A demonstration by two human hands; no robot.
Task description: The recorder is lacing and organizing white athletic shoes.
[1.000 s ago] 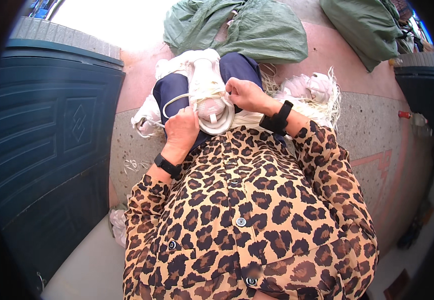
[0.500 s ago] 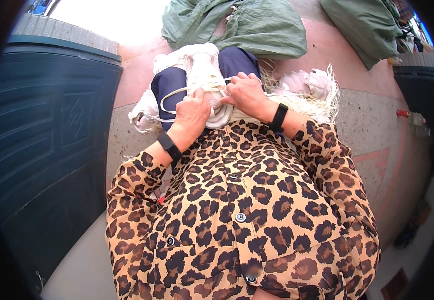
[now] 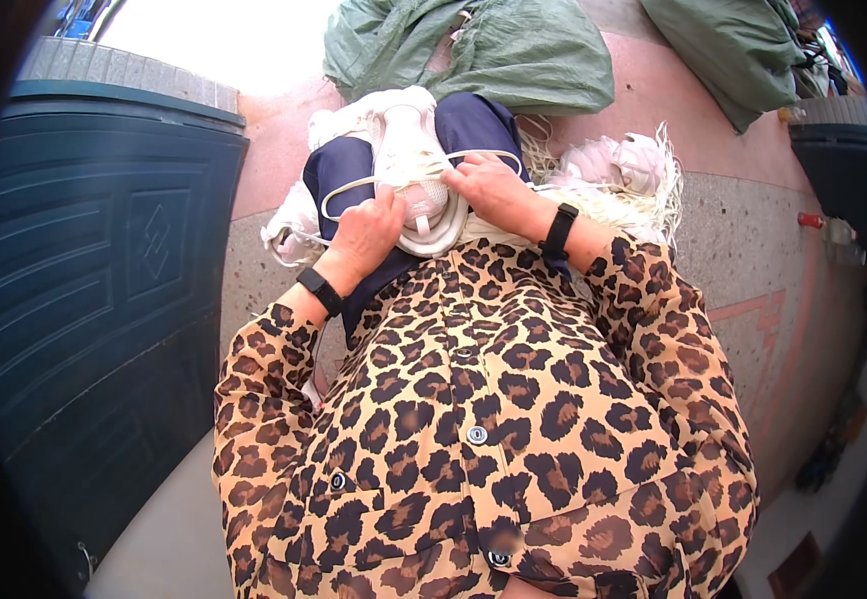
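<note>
A white sneaker [image 3: 407, 132] lies on my dark-trousered lap, its toe pointing away and its heel opening toward my body. Cream shoelace [image 3: 341, 188] runs across its upper part, with one loop out to the left and another curving over to the right. At the left edge of the shoe's collar, my left hand [image 3: 365, 232] is closed in a pinch on the lace. My right hand [image 3: 495, 192] pinches the lace on the right side of the tongue. The fingers hide just where each holds the lace.
Pale shoes [image 3: 611, 168] and a bundle of loose cream laces [image 3: 659, 205] sit by my right leg. Another white shoe [image 3: 291, 238] is at the left. Green sacks [image 3: 528, 60] lie ahead on the floor. A dark blue panelled door [image 3: 104, 230] stands at the left.
My left hand has drawn down and left, away from my right hand. My right hand has shifted slightly left. The shoe's tongue and collar show more between them, and lace now loops over the right fingers.
</note>
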